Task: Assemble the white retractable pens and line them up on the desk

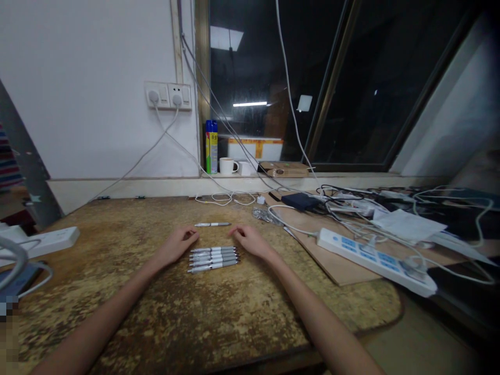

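gap: between lone pen, pen row | right obstacle: power strip

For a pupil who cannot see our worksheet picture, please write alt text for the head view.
A person's left hand and right hand are near either end of a single pen on a worn table, with similar pens lined up nearer the wearer. Tangled cables and a white power strip lie at right.

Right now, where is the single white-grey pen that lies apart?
In the head view, the single white-grey pen lies left of centre, roughly between the left hand and right hand, beyond the row of white-grey pens.
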A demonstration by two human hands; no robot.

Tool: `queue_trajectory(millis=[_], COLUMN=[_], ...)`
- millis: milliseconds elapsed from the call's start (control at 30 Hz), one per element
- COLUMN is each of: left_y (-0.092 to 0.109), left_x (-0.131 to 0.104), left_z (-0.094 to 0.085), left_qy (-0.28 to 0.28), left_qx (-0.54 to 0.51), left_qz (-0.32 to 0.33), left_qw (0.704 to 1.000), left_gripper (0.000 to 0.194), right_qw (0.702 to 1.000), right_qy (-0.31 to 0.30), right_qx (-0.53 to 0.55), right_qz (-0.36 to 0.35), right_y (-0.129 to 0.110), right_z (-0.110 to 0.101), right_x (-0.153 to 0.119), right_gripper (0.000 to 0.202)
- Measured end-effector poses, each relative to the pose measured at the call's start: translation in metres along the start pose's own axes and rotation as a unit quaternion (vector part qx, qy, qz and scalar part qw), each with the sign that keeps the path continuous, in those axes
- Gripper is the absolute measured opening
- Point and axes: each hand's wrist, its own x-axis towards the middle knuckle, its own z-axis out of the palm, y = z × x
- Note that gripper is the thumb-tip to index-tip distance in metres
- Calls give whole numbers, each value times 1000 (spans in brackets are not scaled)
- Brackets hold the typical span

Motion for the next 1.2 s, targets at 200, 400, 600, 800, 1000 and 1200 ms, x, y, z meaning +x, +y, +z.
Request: queue_trajectory(millis=[200,400,600,800,1000,1200], left_y=[0,-5,-7,21,46,45], left_x=[39,72,75,48,8,-8], left_z=[14,29,36,24,7,6], left_qy=[19,29,10,36,56,42], left_qx=[96,208,225,232,294,340], left_qz=[45,58,58,128,167,147], left_qw=[994,976,973,964,940,928], left_gripper=[37,23,21,25,29,26], right_qw=[999,998,997,973,977,978], right_qy=[14,27,27,157,29,10], right_qx=[-40,-52,-77,-155,-139,-150], right_qz=[7,10,14,-60,-160,-142], right_y=[2,5,3,-10,-19,-22], right_z=[2,4,5,0,8,22], right_x=[1,2,1,-2,-2,-4], right_gripper=[25,24,25,29,17,24])
